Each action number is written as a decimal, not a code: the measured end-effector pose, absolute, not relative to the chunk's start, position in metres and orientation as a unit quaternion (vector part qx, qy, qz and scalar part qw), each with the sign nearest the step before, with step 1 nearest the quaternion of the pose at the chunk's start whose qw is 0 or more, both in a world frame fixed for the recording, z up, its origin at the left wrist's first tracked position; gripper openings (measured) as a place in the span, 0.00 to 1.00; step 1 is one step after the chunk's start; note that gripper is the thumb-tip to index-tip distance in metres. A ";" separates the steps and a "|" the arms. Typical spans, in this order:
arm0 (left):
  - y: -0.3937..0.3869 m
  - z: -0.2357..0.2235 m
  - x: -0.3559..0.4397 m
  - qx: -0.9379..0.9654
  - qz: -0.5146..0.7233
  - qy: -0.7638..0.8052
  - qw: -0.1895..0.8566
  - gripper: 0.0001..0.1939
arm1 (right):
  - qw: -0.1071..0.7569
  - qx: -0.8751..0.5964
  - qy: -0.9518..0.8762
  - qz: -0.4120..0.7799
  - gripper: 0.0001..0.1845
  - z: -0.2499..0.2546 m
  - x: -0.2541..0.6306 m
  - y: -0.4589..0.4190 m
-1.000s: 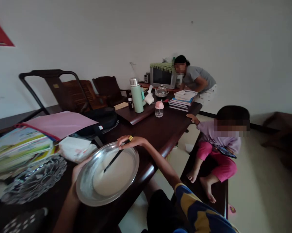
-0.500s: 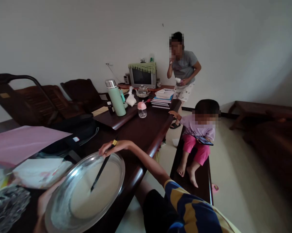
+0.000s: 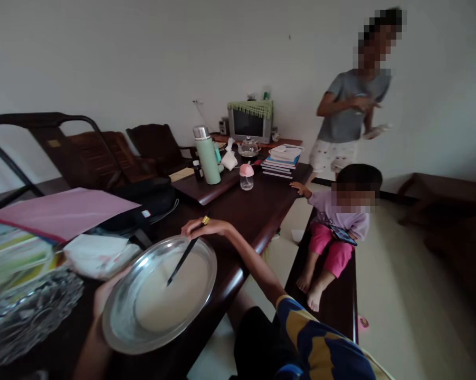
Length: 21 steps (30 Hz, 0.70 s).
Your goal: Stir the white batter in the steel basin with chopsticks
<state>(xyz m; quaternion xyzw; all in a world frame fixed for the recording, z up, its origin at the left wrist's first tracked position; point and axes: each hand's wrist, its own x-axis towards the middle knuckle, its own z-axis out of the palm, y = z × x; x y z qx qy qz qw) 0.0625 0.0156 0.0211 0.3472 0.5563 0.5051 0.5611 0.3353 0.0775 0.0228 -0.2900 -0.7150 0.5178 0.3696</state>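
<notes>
A wide metal basin (image 3: 117, 333) holds a pale, milky liquid (image 3: 174, 303). It sits at the edge of the dark table and looks slightly tilted. Reaching over its far rim, my right hand (image 3: 204, 228) is closed round black chopsticks (image 3: 182, 259) with a gold band near the top. Their lower ends dip into the liquid. On the basin's left side, my left hand (image 3: 106, 291) grips the outer wall, its fingers partly hidden behind the rim. Close beside that hand lie a white plastic packet (image 3: 97, 256) and a clear glass dish (image 3: 36, 316).
Farther along the table (image 3: 238, 216) stand a green thermos (image 3: 208, 158), a pink-lidded bottle (image 3: 246, 178), a glass teapot (image 3: 249, 148) and stacked books (image 3: 281, 163). A child (image 3: 349, 216) sits on the bench (image 3: 336, 295) at right. Another person (image 3: 344, 116) stands behind.
My view has turned left, so the table things appear farther right. The standing person has moved right, with the raised hand now lowered from the face. Both my hands keep their holds.
</notes>
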 end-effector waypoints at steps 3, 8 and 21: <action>0.019 0.017 0.056 0.347 0.525 0.520 0.577 0.08 | 0.378 -0.293 -0.713 0.514 0.08 0.024 0.344 0.076; 0.018 0.018 0.054 0.339 0.519 0.495 0.609 0.08 | 0.312 -0.221 -0.780 0.496 0.06 0.030 0.343 0.069; 0.013 0.026 0.065 0.255 0.526 0.502 0.637 0.03 | 0.406 -0.328 -0.702 0.485 0.05 0.019 0.344 0.073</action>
